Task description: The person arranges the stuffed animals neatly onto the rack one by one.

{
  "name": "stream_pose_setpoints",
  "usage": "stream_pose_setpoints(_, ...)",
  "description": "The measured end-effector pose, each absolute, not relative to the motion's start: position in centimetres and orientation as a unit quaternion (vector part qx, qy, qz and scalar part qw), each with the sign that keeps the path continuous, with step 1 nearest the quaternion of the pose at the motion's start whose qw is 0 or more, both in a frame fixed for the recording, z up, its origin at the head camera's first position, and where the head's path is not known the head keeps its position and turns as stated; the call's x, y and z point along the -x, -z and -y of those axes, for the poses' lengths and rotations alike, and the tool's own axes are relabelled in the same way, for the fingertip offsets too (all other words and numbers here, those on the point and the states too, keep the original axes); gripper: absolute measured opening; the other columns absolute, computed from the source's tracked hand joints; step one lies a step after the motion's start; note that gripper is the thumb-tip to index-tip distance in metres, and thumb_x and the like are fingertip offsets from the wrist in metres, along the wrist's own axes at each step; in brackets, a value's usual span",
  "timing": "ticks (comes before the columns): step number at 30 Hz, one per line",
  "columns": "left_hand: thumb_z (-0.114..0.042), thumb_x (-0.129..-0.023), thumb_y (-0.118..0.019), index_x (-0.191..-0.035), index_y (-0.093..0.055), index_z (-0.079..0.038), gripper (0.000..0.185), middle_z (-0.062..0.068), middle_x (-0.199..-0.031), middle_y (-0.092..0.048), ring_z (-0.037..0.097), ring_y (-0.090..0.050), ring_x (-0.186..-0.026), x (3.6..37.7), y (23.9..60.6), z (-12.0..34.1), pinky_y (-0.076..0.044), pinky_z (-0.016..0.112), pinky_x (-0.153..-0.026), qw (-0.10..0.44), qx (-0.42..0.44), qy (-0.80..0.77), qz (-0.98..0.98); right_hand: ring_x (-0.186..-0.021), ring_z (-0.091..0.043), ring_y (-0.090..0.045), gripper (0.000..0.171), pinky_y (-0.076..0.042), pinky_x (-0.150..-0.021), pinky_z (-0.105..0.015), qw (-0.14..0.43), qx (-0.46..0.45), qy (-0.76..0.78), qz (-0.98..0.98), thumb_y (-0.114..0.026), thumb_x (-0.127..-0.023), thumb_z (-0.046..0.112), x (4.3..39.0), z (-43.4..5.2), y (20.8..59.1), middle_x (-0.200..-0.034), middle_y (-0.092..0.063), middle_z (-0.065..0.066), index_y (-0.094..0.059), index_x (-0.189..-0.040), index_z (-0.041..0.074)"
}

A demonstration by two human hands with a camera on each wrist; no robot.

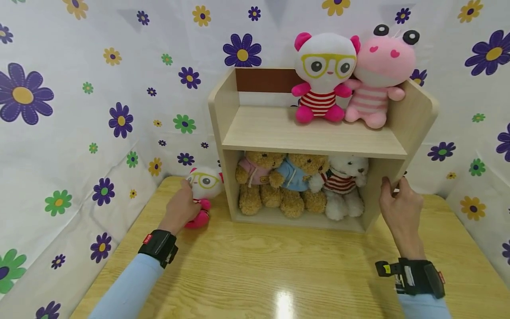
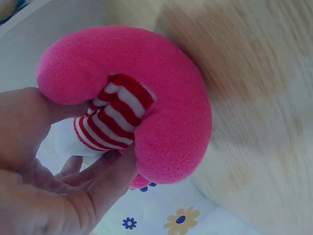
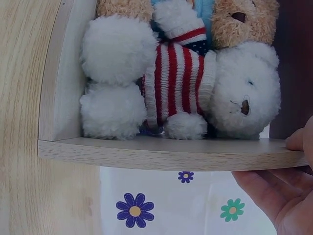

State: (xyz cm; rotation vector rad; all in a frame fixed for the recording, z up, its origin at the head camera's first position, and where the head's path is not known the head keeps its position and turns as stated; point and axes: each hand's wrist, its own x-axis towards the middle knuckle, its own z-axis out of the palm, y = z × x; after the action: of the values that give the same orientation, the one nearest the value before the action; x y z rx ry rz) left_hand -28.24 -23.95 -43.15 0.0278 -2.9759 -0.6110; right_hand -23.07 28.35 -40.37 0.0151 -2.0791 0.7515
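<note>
While the left hand (image 1: pixel 181 208) grips a pink plush (image 1: pixel 202 195), the right hand (image 1: pixel 400 212) seemingly clasps the shelf (image 1: pixel 314 141) edge.

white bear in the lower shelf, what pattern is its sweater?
Red and white stripes on the white bear, with a dark blue patch near the neck. Clearest in the right wrist view.

White flower-print cloth (image 1: pixel 79 110) covers the walls all round – glossy light wood table (image 1: pixel 255 274) catches a bright glare.

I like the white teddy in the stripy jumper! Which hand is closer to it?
Right. The right hand grips the shelf wall beside the white teddy; the left hand holds a pink plush outside the shelf's far side.
</note>
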Motion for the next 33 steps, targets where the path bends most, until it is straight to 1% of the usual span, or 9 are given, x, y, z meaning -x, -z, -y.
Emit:
stream_pose_setpoints(4,-0.013,-0.086,-0.067,-0.134,-0.033,0.009,0.063,0.039,-0.115,-0.063,0.048,-0.069,-0.097,27.1,42.4,24.0,-0.055,0.060,-0.076,0.102,-0.028,0.232,0.967,-0.056,-0.046,-0.067,0.026,-0.028,-0.053,0.000,0.447,0.000,-0.306,0.840,-0.061,-0.098,0.011,22.8,-28.2,40.2,-0.073,-0.068,-0.034,-0.065,-0.098,-0.015)
stream_pose_setpoints(8,-0.019,-0.085,-0.073,-0.130,-0.036,0.003,0.062,0.032,-0.108,-0.064,0.047,-0.069,-0.091,26.0,41.5,23.6,-0.055,0.058,-0.072,0.206,-0.050,0.289,0.934,-0.056,-0.047,-0.066,0.026,-0.028,-0.052,0.000,0.448,0.010,-0.307,0.839,-0.062,-0.097,0.010,22.3,-28.2,40.2,-0.071,-0.067,-0.034,-0.065,-0.095,-0.015)
stream_pose_setpoints(12,-0.022,-0.084,-0.078,-0.125,-0.037,0.000,0.062,0.021,-0.101,-0.060,0.035,-0.067,-0.084,25.0,40.3,23.0,-0.051,0.038,-0.070,0.329,-0.038,0.355,0.874,-0.056,-0.047,-0.066,0.025,-0.027,-0.052,0.000,0.448,0.012,-0.302,0.841,-0.063,-0.097,0.010,22.1,-28.4,40.4,-0.070,-0.066,-0.034,-0.065,-0.095,-0.015)
stream_pose_setpoints(17,-0.021,-0.085,-0.081,-0.124,-0.035,0.003,0.064,0.020,-0.112,-0.055,0.022,-0.068,-0.089,24.2,38.5,22.3,-0.049,0.011,-0.073,0.432,0.023,0.403,0.807,-0.056,-0.048,-0.067,0.026,-0.027,-0.050,-0.002,0.449,0.018,-0.300,0.841,-0.063,-0.097,0.010,22.1,-28.6,40.7,-0.072,-0.067,-0.035,-0.065,-0.098,-0.016)
stream_pose_setpoints(20,-0.018,-0.085,-0.082,-0.125,-0.036,-0.001,0.063,0.015,-0.117,-0.054,0.011,-0.067,-0.092,23.6,37.5,21.8,-0.051,0.008,-0.074,0.459,0.043,0.428,0.778,-0.057,-0.049,-0.067,0.027,-0.026,-0.049,-0.002,0.448,0.020,-0.300,0.842,-0.063,-0.097,0.010,22.1,-28.5,40.7,-0.074,-0.068,-0.036,-0.065,-0.100,-0.016)
stream_pose_setpoints(23,-0.014,-0.084,-0.083,-0.128,-0.037,-0.005,0.064,-0.001,-0.119,-0.054,0.002,-0.066,-0.097,22.8,36.7,21.3,-0.053,0.010,-0.078,0.477,0.057,0.457,0.749,-0.058,-0.049,-0.067,0.027,-0.026,-0.050,-0.001,0.446,0.018,-0.298,0.844,-0.063,-0.097,0.010,22.2,-28.4,40.6,-0.073,-0.067,-0.036,-0.064,-0.098,-0.017)
stream_pose_setpoints(27,-0.008,-0.083,-0.082,-0.129,-0.036,-0.005,0.065,-0.018,-0.126,-0.049,0.005,-0.068,-0.104,21.9,35.7,20.7,-0.055,0.015,-0.084,0.499,0.087,0.481,0.716,-0.058,-0.050,-0.067,0.026,-0.026,-0.051,0.000,0.447,0.010,-0.295,0.844,-0.063,-0.097,0.009,22.4,-28.2,40.6,-0.072,-0.067,-0.036,-0.064,-0.095,-0.017)
stream_pose_setpoints(30,-0.005,-0.082,-0.082,-0.129,-0.036,-0.003,0.065,-0.016,-0.130,-0.052,0.012,-0.069,-0.106,21.5,35.0,20.2,-0.056,0.018,-0.086,0.511,0.113,0.493,0.695,-0.057,-0.049,-0.067,0.026,-0.026,-0.051,0.000,0.449,0.007,-0.296,0.843,-0.063,-0.097,0.009,22.5,-28.1,40.5,-0.071,-0.066,-0.036,-0.064,-0.094,-0.016)
stream_pose_setpoints(33,-0.001,-0.081,-0.081,-0.130,-0.036,-0.001,0.067,-0.007,-0.134,-0.056,0.018,-0.068,-0.112,21.1,34.1,19.3,-0.057,0.020,-0.089,0.516,0.138,0.508,0.676,-0.058,-0.049,-0.067,0.026,-0.026,-0.052,0.001,0.447,0.007,-0.298,0.843,-0.063,-0.097,0.009,22.6,-27.9,40.4,-0.072,-0.067,-0.035,-0.064,-0.096,-0.016)
